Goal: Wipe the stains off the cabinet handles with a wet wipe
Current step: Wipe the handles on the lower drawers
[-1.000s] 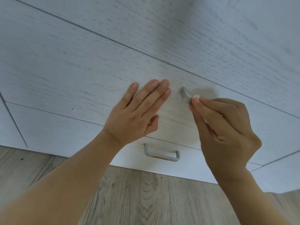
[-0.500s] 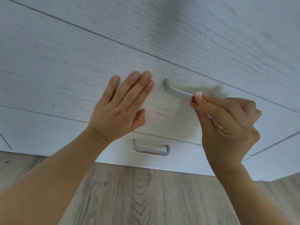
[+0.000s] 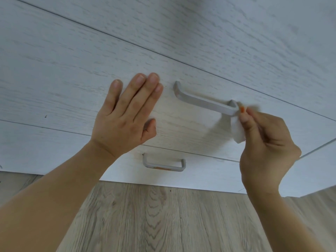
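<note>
The handle [image 3: 205, 101] runs from mid-frame down to the right. The right hand [image 3: 265, 142] pinches a wipe [image 3: 238, 131] at its right end — the left hand [image 3: 125, 117] lies flat, fingers straight, on the drawer [image 3: 54, 79].

The bare stretch of the grey metal upper handle [image 3: 203, 101] lies free between 2 hands: the flat left hand [image 3: 127, 117] on the white wood-grain drawer front [image 3: 63, 84] just left, and the right hand [image 3: 265, 142] pinching a white wet wipe [image 3: 237, 130] at its right end. The grey lower handle [image 3: 164, 163] is unobstructed.
</note>
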Motion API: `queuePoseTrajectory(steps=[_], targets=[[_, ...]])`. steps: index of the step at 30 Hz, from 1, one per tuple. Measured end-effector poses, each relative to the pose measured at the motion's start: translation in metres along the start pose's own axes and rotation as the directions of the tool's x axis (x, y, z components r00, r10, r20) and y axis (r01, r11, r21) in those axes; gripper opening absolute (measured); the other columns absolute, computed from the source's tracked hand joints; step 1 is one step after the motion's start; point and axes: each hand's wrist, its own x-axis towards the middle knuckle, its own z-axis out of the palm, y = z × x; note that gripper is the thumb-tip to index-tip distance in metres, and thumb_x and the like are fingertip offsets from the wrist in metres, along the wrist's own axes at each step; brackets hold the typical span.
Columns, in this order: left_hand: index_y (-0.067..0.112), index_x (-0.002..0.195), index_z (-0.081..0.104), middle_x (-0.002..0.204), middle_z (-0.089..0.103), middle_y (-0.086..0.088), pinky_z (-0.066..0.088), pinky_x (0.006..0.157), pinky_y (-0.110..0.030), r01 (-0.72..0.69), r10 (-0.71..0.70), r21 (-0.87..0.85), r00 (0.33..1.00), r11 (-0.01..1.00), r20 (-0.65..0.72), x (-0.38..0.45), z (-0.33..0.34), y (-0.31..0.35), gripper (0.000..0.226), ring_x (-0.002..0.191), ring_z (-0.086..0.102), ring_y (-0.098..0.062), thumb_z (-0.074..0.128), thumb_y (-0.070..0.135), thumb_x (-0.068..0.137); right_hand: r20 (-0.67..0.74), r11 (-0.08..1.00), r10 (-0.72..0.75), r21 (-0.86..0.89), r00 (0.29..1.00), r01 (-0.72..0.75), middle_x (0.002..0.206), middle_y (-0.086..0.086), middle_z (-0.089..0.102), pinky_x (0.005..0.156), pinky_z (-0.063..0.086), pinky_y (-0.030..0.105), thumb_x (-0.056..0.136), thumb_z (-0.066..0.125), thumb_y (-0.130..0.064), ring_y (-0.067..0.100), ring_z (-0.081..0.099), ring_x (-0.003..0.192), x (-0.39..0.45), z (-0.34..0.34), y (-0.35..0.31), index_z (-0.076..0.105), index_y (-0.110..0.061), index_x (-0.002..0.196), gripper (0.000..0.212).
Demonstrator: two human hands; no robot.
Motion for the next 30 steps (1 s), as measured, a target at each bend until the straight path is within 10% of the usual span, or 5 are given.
queuePoseTrajectory(steps=[9, 18, 30], targets=[[0.001, 0.149, 0.02, 0.159, -0.001, -0.008, 0.005, 0.119, -0.042, 0.006, -0.006, 0.002, 1.0, 1.0, -0.009, 0.0, 0.0, 0.002, 0.068, 0.146, 0.003, -0.022, 0.037, 0.033, 0.091, 0.076, 0.903, 0.346, 0.244, 0.935, -0.354, 0.094, -0.016, 0.072, 0.078, 0.047, 0.007, 0.093, 0.059, -0.022, -0.003, 0.064, 0.096, -0.006, 0.01, -0.02, 0.071, -0.024, 0.101, 0.014], [0.0, 0.149, 0.013, 0.15, 0.021, -0.016, 0.004, 0.118, -0.045, 0.06, -0.051, -0.08, 0.993, 0.995, 0.102, 0.003, -0.014, 0.005, 0.069, 0.146, -0.002, -0.022, 0.043, 0.026, 0.093, 0.244, 0.887, 0.326, 0.256, 0.913, -0.385, 0.089, -0.015, 0.072, 0.073, 0.047, 0.006, 0.085, 0.066, -0.021, -0.003, 0.065, 0.089, -0.025, -0.007, -0.039, 0.072, -0.028, 0.091, 0.011], [-0.001, 0.148, 0.022, 0.154, 0.019, -0.017, 0.023, 0.114, -0.051, -0.197, 0.277, -0.237, 0.883, 0.951, 0.379, -0.072, -0.05, -0.008, 0.067, 0.142, 0.021, -0.032, 0.04, 0.04, 0.098, 0.38, 0.848, 0.496, -0.02, 0.781, -0.529, 0.087, -0.019, 0.071, 0.077, 0.048, 0.007, 0.081, 0.073, -0.026, -0.004, 0.065, 0.087, -0.078, -0.029, 0.014, 0.073, -0.035, 0.087, 0.011]])
